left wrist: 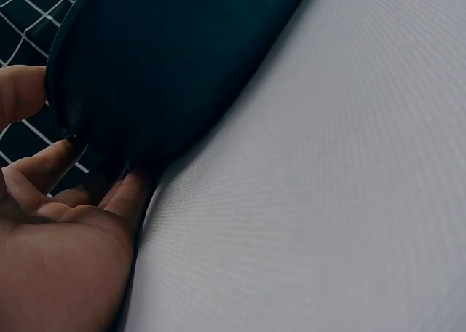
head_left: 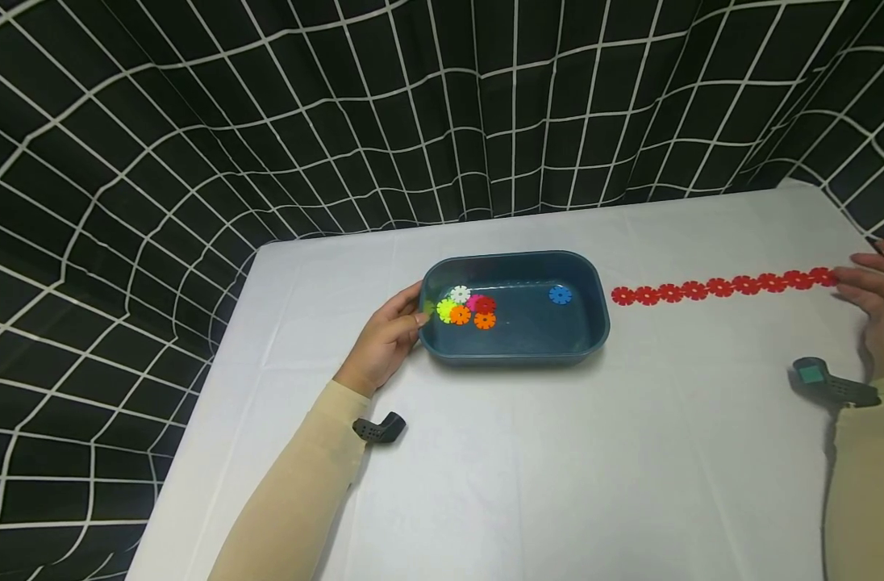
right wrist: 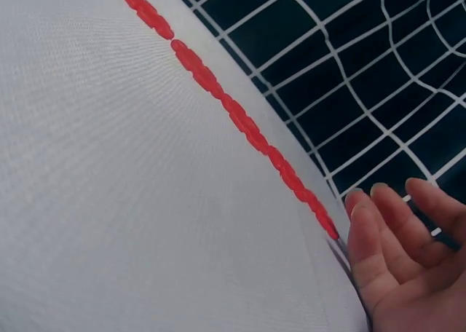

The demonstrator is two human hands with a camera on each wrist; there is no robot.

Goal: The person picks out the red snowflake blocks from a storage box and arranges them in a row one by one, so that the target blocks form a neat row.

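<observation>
My left hand [head_left: 384,343] grips the left end of a dark teal plastic tub [head_left: 529,332], its thumb over the rim and its fingers against the outer wall and underside, as the left wrist view shows. Inside lie several notched plastic discs: white, yellow-green, pink, red and orange ones bunched at the left, and a blue disc [head_left: 560,294] alone at the right. A long row of red notched discs [head_left: 719,287] stretches from the tub toward the right. At its far end is my right hand [right wrist: 408,266], fingers loosely bent and holding nothing; whether a fingertip touches the last disc I cannot tell.
A white cloth covers the table [head_left: 558,468]. Black curtains with a white grid [head_left: 413,105] hang behind it and along both sides. Each wrist wears a small dark device, the left one [head_left: 381,428] and the right one [head_left: 827,381].
</observation>
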